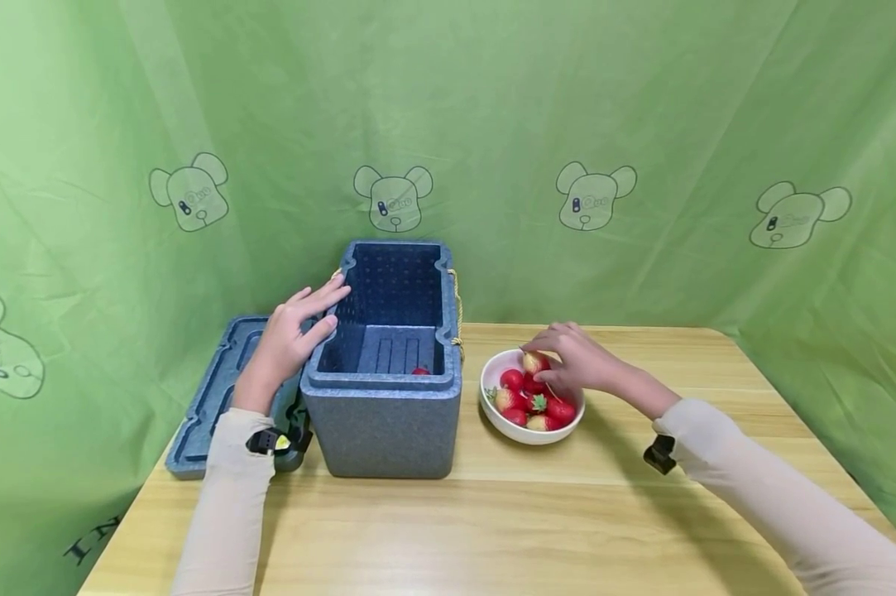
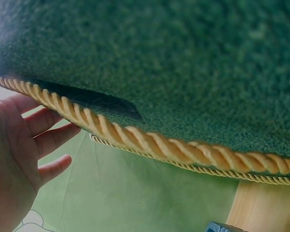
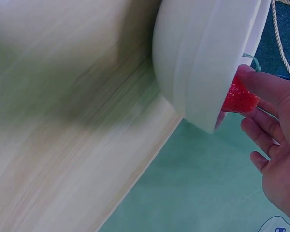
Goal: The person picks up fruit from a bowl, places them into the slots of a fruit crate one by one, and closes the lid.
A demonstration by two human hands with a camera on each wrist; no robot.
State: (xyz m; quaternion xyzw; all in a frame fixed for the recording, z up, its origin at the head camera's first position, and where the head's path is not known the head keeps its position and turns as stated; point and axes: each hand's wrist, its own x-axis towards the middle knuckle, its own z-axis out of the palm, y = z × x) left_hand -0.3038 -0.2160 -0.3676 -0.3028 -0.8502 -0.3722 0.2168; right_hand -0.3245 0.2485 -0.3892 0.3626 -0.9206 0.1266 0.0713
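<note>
Two pale sleeves (image 1: 224,505) reach across a wood-grained desk (image 1: 433,538). Beyond the left one stands a deep, straight-sided box (image 1: 388,430) of speckled blue-grey, foam-like material. Its lid (image 1: 213,401), moulded with rounded recesses, lies off to the left, so uncovering the box is done.

Just right of the box, a smooth, round white bowl (image 1: 533,436) carries a heap of glossy strawberries (image 1: 509,401), red with some pale gold patches and a few green leaves. Inside the box, one red fruit (image 1: 421,371) shows on the grooved floor by the near wall; others could be hidden there. By that count the work looks early, with most of the fruit left in the bowl.

At the bowl's far side, the right hand (image 1: 577,356) pinches one strawberry (image 3: 236,100), seeded and thin-stemmed, between thumb and fingers (image 3: 268,126), not yet carried clear of the rim. The left hand (image 1: 291,335) rests at the box's left rim, its fingers straight, spread and holding nothing, near a thick, twisted golden rope (image 2: 135,140).

Behind everything hangs a creased green curtain (image 1: 492,99) printed with round-eared cartoon heads (image 1: 395,203).
</note>
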